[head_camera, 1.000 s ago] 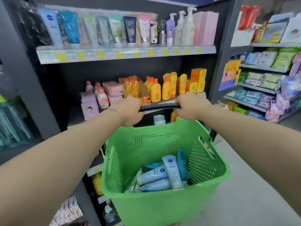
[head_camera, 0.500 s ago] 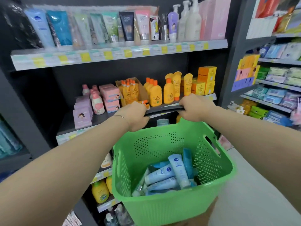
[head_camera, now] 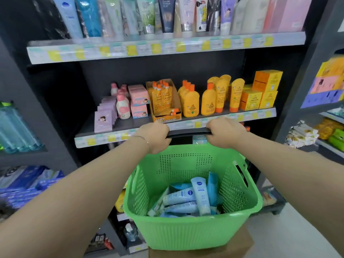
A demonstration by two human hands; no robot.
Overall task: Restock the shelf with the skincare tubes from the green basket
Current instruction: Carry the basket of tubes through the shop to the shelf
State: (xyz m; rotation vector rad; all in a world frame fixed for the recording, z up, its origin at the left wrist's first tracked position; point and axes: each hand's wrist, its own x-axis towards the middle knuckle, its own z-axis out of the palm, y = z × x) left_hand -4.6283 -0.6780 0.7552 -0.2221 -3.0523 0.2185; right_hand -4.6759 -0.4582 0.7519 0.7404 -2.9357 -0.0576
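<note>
A green perforated basket (head_camera: 193, 228) is in front of me, low in the view. Several pale blue skincare tubes (head_camera: 199, 194) lie heaped in its bottom. A black handle (head_camera: 188, 131) spans its far side. My left hand (head_camera: 155, 135) grips the handle's left end and my right hand (head_camera: 224, 132) grips its right end. The basket's base sits over a brown cardboard box (head_camera: 240, 244). Straight ahead, the dark shelf unit's top shelf (head_camera: 167, 47) carries a row of upright tubes (head_camera: 70, 17), blue ones at the left.
The middle shelf (head_camera: 104, 138) holds pink boxes, pink bottles and orange bottles (head_camera: 191, 103), tubes and cartons. Its left part is bare. A second rack (head_camera: 327, 94) of packets stands at the right. Blue packs (head_camera: 28, 181) fill a lower left shelf. Pale floor (head_camera: 290, 235) lies at the right.
The view has drawn closer to the shelf unit and shifted left. The basket now sits lower over the cardboard box. Both hands keep their grip on the handle.
</note>
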